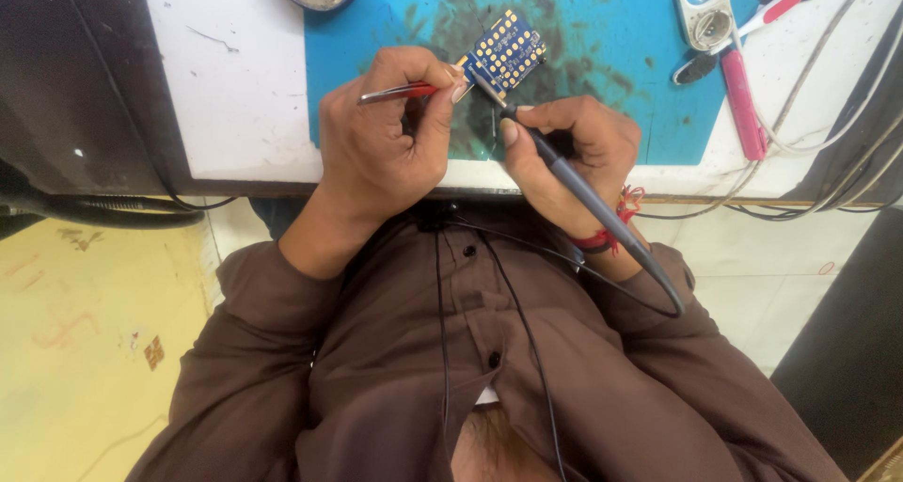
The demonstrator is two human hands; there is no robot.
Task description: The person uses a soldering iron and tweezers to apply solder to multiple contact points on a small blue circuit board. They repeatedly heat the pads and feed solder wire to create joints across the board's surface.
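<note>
Blue mat (611, 40) fills upper centre; on it, the small blue circuit board (506, 53), just above my hands. Left hand (381, 129) pinches red tweezers (395, 93) beside it; right hand (574, 148) grips the grey soldering iron (583, 200), tip angled up-left, touching it.

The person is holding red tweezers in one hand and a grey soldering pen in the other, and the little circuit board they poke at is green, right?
Not quite. The head view shows the little circuit board is blue with gold dots, not green. The rest holds: the left hand holds red tweezers, and the right hand holds a grey soldering pen.
</note>
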